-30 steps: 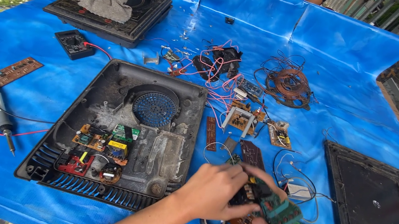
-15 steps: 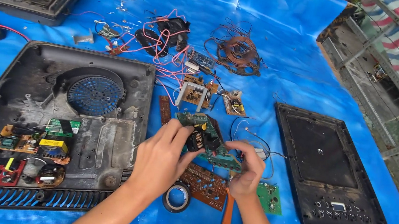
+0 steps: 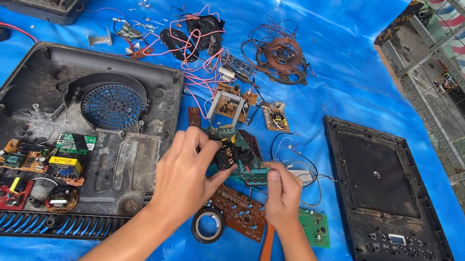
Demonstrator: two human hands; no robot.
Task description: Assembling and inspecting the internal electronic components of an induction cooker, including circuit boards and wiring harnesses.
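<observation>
hands: left (image 3: 184, 169), right (image 3: 281, 194) | both grip green circuit board (image 3: 236, 156) | above blue tarp (image 3: 338, 55)

- Left hand (image 3: 185, 172): forearm rises from the lower edge, fingers curled forward in a closed grip.
- Right hand (image 3: 282, 195): just beside that grip, thumb up, pinching closed.

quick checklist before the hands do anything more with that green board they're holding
1. Both hands on the green circuit board: ok, left hand and right hand grip it.
2. Board lifted off the blue tarp: ok.
3. Loose wires free of the board: cannot tell.
4. Tape roll and orange-handled tool within reach: ok, just below the hands.
5. Open cooker base unobstructed: ok, beside the left hand.
</observation>
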